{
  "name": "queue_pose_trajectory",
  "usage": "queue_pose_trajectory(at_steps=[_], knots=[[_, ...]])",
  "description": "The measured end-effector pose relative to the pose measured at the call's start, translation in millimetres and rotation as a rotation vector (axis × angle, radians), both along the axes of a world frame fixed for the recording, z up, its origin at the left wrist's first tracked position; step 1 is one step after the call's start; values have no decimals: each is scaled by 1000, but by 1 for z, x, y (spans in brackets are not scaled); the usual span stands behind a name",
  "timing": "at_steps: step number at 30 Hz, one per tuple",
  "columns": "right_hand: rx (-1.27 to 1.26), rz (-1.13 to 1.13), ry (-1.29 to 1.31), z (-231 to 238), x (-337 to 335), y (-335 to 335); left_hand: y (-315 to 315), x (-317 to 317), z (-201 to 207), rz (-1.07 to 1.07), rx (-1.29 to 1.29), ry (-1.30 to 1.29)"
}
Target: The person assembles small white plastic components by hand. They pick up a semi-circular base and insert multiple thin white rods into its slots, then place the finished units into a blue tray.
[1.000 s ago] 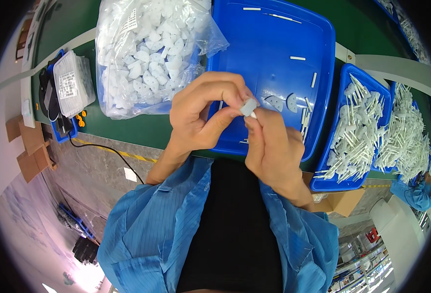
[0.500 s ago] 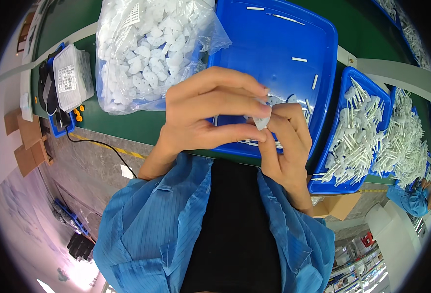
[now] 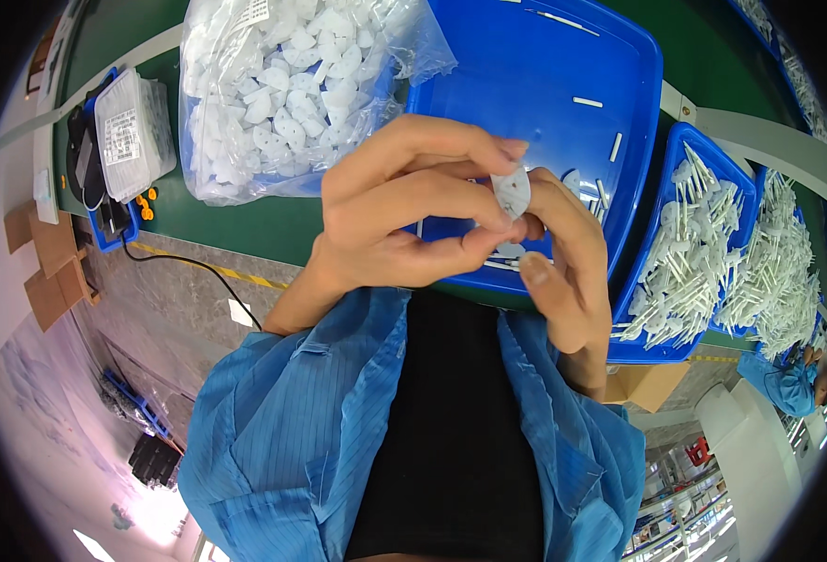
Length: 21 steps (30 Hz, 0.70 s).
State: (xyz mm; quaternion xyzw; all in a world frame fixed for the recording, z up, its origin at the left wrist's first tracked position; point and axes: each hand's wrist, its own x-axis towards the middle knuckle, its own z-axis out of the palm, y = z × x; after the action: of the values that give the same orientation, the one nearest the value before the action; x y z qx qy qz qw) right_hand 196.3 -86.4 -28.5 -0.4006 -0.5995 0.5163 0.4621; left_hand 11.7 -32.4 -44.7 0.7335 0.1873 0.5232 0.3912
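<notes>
A thin white plastic piece [image 3: 512, 193], rounded with a small hole, is pinched between the fingers and thumb of my left hand [image 3: 404, 201] above the near part of the blue tray [image 3: 535, 70]. Close beside it on the right is my right hand [image 3: 568, 253]. Its thumb stands apart from its bent fingers, and the fingertips nearest the piece are partly hidden. No object shows between that thumb and the fingers. Below the hands, several white rods and more white pieces lie in the tray, partly covered by my hands.
A clear plastic bag [image 3: 292, 103] of similar white pieces stands left of the tray. To the right, a blue bin [image 3: 680, 253] is heaped with white pieces and rods, with another heap [image 3: 774, 258] beyond. A lidded clear container [image 3: 132, 126] sits far left. Another person [image 3: 788, 379] is at the far right.
The white piece has been turned so its flat face shows, and it sits slightly higher. My right thumb has moved away from the fingers. The view has shifted a little.
</notes>
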Motion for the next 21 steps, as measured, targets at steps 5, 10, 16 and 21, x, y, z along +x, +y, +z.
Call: queue_pose_trajectory(at_steps=[5,10,16,21], knots=[[-375,-174,6,9,-16,-1,5,-13,-13,-30,273,85],[-219,-176,-261,12,-20,11,4,-13,-17,82,248,-131],[126,-13,-878,-21,-20,24,3,-34,-24,-58,-297,-450],[306,28,-1010,-30,-13,19,-3,-29,-18,46,-534,-339]])
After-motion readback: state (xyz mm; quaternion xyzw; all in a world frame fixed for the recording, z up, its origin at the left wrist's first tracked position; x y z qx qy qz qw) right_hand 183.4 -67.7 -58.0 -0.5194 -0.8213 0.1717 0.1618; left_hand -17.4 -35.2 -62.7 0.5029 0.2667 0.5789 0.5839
